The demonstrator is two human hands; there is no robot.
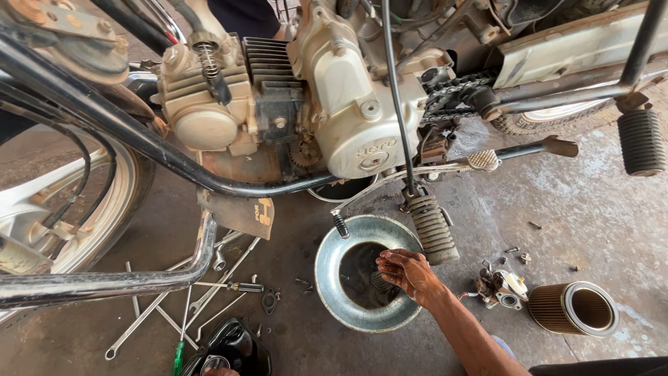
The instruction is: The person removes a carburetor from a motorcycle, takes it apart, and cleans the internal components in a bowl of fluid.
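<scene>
Head view: my right hand (410, 273) reaches into the pan (332, 278) under the engine (348, 104), fingers closed on a small dark part (381, 282). Left hand unseen. An oily grip could drop it; the footpeg (433, 228) might snag my wrist.

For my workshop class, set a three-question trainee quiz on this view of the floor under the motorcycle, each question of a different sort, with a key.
1. True or false: the right hand reaches into the round metal pan.
2. Multiple choice: the cylindrical air filter lies (a) inside the pan, (b) on the floor to the right of the pan, (c) on the engine.
3. Fill in: the spanners lie on the floor to the ___ of the pan.

Key: 1 true; 2 b; 3 left.
</scene>
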